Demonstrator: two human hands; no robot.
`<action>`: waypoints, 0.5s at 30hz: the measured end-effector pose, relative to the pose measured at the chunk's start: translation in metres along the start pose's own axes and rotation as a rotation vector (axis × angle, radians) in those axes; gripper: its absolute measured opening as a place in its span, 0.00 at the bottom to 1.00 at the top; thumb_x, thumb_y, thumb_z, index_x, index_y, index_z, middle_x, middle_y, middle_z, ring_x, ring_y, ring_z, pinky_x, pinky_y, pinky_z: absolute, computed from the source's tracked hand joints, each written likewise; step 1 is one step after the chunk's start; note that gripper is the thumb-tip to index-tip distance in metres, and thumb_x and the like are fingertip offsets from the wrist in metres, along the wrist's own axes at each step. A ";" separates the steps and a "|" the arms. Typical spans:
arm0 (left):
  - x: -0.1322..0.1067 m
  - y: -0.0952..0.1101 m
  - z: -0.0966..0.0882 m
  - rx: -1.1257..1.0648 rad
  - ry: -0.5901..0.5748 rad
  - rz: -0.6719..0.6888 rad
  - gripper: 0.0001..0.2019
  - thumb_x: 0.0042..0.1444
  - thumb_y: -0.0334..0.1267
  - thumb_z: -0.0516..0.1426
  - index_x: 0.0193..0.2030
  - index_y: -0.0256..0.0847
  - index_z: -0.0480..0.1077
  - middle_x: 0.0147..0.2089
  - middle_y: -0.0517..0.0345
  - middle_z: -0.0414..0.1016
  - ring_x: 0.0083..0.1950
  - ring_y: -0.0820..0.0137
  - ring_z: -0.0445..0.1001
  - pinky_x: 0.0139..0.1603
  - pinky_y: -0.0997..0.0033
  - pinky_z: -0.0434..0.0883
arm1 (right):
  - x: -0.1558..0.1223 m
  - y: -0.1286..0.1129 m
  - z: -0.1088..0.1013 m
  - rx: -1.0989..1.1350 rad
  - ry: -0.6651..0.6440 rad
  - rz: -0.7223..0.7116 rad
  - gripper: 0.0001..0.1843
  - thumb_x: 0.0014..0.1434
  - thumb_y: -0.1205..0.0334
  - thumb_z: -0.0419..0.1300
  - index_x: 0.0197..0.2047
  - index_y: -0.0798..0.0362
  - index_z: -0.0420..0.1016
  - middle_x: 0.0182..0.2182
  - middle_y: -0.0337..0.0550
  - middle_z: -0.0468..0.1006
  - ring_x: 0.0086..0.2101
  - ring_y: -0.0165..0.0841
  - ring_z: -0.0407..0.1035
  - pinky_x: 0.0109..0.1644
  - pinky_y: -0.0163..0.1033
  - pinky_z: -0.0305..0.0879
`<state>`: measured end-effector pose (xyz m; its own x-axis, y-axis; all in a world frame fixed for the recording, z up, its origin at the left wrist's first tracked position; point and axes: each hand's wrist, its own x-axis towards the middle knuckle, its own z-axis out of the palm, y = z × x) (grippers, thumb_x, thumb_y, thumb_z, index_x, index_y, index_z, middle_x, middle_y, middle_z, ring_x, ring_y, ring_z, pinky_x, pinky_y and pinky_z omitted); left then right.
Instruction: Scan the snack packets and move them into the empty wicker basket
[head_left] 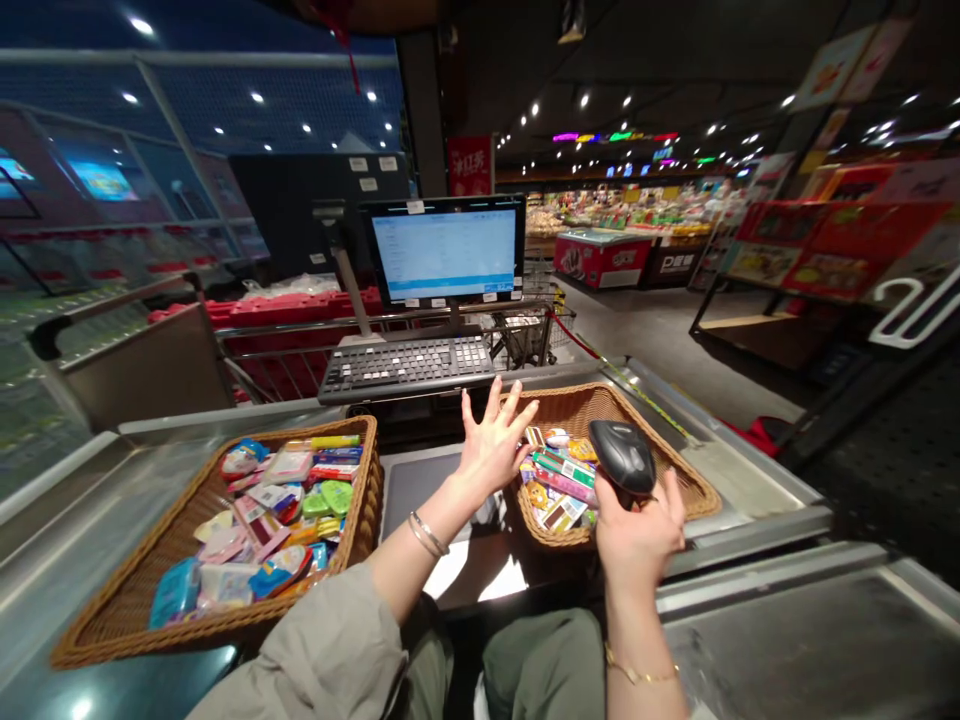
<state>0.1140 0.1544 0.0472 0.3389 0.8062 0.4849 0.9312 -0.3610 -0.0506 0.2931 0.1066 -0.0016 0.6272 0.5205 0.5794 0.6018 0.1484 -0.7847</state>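
My right hand (640, 530) grips a black handheld barcode scanner (622, 457), its head above the right wicker basket (686, 480). Inside that basket lie small packaged goods, among them a green tube-like pack (562, 466) and a pink one (564, 486). With fingers spread, my left hand (495, 440) hovers by the left rim of the same basket and holds nothing. A larger wicker basket (367, 490) at the left is filled with mixed colourful packets, including a teal pack (175, 592) and a green pack (336, 496).
A black keyboard (409, 364) and a lit monitor (450, 250) stand beyond the baskets. The metal counter (757, 470) runs along the right. Red shopping carts (277, 360) are behind the monitor stand. A white hook (911, 312) hangs at far right.
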 end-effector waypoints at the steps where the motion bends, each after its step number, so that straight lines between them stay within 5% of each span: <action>1: -0.002 0.000 -0.002 -0.007 -0.005 -0.010 0.29 0.62 0.50 0.55 0.69 0.49 0.59 0.76 0.49 0.46 0.77 0.48 0.37 0.67 0.23 0.35 | -0.001 -0.003 0.000 -0.002 -0.001 -0.005 0.21 0.49 0.44 0.64 0.31 0.57 0.76 0.44 0.61 0.80 0.59 0.55 0.63 0.59 0.59 0.59; 8: -0.024 -0.014 -0.016 -0.031 0.024 -0.106 0.31 0.60 0.49 0.57 0.69 0.50 0.58 0.76 0.49 0.44 0.77 0.48 0.36 0.68 0.24 0.35 | -0.014 -0.029 0.006 0.005 -0.131 -0.103 0.20 0.52 0.47 0.63 0.37 0.56 0.78 0.47 0.59 0.79 0.61 0.53 0.61 0.62 0.60 0.54; 15: -0.057 -0.052 -0.034 -0.006 0.050 -0.178 0.31 0.59 0.49 0.59 0.69 0.52 0.59 0.76 0.49 0.46 0.77 0.48 0.38 0.68 0.24 0.34 | -0.038 -0.068 0.025 0.070 -0.278 -0.225 0.18 0.54 0.50 0.62 0.41 0.54 0.78 0.45 0.56 0.80 0.62 0.52 0.58 0.63 0.63 0.49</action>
<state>0.0422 0.1115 0.0521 0.1616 0.8334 0.5286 0.9750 -0.2175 0.0447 0.2160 0.0972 0.0240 0.3191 0.6758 0.6645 0.6682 0.3368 -0.6634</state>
